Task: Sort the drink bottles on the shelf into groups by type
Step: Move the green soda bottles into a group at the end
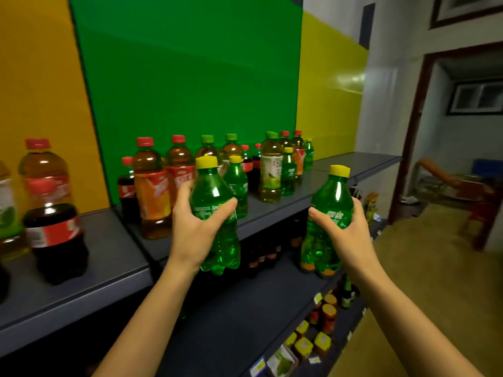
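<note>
My left hand (194, 227) grips a green soda bottle (217, 240) with a yellow cap, held upright in front of the grey shelf (277, 210). My right hand (345, 235) grips a second green soda bottle (326, 213), also upright, off the shelf's front edge. On the shelf stand mixed drinks: amber tea bottles with red caps (151, 186), amber bottles with green caps (269, 170), small cola bottles (126, 189) and more green soda bottles (238, 183).
A large cola bottle (55, 235) and a red-capped tea bottle (45, 170) stand on the left shelf section. Lower shelves hold dark bottles (261, 257) and yellow-lidded jars (313, 344). A doorway and a chair (462, 183) lie to the right.
</note>
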A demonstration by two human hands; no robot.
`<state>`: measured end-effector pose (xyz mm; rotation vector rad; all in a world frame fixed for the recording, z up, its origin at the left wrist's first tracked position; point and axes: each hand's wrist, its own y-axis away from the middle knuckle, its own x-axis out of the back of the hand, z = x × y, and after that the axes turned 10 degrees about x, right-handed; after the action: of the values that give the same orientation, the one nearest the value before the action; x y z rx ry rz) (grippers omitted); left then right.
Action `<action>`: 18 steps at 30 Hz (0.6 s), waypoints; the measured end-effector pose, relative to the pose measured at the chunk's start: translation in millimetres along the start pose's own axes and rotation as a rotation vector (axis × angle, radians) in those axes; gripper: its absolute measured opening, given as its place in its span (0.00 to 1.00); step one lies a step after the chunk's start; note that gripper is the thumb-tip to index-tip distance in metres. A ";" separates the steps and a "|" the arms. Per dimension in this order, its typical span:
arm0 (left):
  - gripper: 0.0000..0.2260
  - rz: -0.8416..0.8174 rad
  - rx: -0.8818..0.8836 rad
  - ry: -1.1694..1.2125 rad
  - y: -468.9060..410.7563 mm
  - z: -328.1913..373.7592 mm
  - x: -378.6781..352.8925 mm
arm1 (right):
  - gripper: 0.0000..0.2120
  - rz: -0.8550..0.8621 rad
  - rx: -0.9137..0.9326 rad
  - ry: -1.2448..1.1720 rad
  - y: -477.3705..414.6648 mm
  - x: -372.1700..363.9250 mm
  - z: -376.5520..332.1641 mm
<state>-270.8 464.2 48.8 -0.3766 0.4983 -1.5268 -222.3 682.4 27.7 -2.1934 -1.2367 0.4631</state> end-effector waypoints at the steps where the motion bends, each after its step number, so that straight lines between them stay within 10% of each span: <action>1: 0.20 -0.014 0.007 0.000 -4.7 -6.0 -14.2 | 0.26 0.009 0.000 0.005 -7.7 8.2 6.1; 18: 0.22 -0.199 0.041 0.015 -145.6 -123.0 -262.6 | 0.29 0.057 0.037 0.091 -203.9 97.4 163.4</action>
<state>-453.5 732.3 41.2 -0.3921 0.4513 -1.7304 -396.9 899.9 27.7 -2.1987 -1.1115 0.4013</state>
